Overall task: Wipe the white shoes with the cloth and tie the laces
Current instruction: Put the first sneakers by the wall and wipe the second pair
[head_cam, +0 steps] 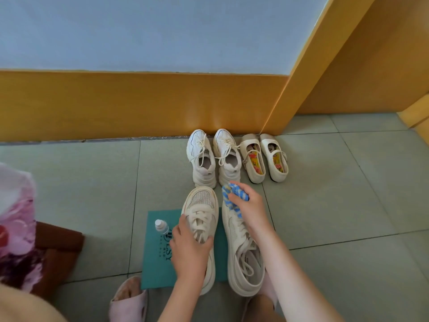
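Note:
Two white lace-up shoes lie side by side on a teal mat (157, 259) on the floor. My left hand (189, 249) grips the left shoe (202, 205) across its laces and tongue. My right hand (249, 206) holds a bunched blue, white and yellow cloth (233, 197) against the toe end of the right shoe (241, 252). The right shoe's laces hang loose over its opening.
A small clear bottle (161, 226) stands on the mat's left side. A second pair of white sneakers (214, 156) and a pair of cream strap shoes (264, 156) stand by the wooden baseboard. A pink slipper (128, 300) lies near me; a brown stool (58, 252) is at left.

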